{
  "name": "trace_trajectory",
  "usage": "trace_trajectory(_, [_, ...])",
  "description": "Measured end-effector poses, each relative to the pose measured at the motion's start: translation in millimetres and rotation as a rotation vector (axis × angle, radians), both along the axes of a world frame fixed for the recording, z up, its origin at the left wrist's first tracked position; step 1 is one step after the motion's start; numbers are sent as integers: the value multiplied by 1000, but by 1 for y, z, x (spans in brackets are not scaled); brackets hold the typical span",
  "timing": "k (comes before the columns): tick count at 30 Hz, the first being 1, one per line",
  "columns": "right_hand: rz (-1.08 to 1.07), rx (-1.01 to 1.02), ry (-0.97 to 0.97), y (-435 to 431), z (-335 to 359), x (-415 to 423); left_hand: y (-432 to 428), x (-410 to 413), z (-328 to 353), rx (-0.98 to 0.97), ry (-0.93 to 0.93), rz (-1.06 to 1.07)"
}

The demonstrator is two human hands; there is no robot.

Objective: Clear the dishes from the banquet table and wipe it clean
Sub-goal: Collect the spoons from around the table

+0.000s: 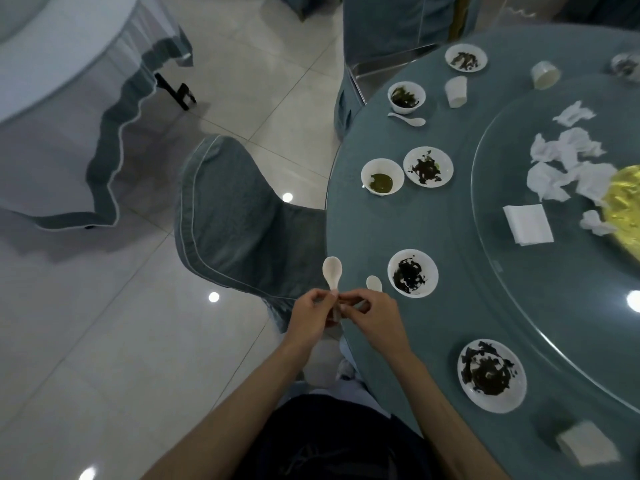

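My left hand (317, 310) pinches the handle of a white ceramic spoon (332, 271) held upright at the edge of the round blue-clothed banquet table (374, 233). My right hand (372, 311) meets it and grips a second white spoon (374, 283). Dirty white plates with dark scraps sit close by on the table (412, 273), (491, 374), (428, 167). Two white bowls (382, 176), (406, 96) hold leftovers, with a third spoon (407, 119) lying beside the farther bowl.
A glass turntable (512, 271) carries crumpled tissues (568, 161), a napkin stack (528, 224) and a gold dish (623, 206). Paper cups (456, 91), (545, 75) lie farther back. A covered chair (235, 216) stands left of the table; another draped table (69, 98) is at far left.
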State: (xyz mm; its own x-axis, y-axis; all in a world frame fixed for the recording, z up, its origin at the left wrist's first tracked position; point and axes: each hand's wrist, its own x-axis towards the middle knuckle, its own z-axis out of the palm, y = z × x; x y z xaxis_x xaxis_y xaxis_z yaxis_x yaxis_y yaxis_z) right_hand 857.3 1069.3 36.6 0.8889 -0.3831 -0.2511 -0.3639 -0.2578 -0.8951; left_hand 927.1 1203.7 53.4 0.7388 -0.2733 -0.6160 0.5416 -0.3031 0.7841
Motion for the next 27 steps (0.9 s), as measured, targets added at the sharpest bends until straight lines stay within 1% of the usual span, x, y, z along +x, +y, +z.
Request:
trace_trajectory(3, [-15, -6, 17, -10, -15, -5, 4, 2, 5, 19, -19, -8])
trace_trajectory(6, [-182, -93, 144, -28, -43, -19, 15, 3, 7, -13, 31, 41])
trace_trajectory(9, [-316, -211, 277, -37, -65, -35, 27, 2, 8, 0, 43, 71])
trace_trajectory(12, [-282, -297, 382, -37, -77, -41, 39, -2, 10, 32, 31, 78])
trace_trajectory(14, [-259, -330, 409, -34, -82, -41, 48, -4, 8, 55, 19, 80])
trace_trajectory(19, [-288, -404, 493, -25, -91, -36, 76, -5, 6, 77, -7, 85])
trace_trajectory(22, [-310, -305, 437, -15, -87, -26, 93, 7, 9, 65, -23, 98])
trace_trajectory(27, [-301, -70, 213, 28, -40, 21, 124, 49, 18, -21, -59, 125])
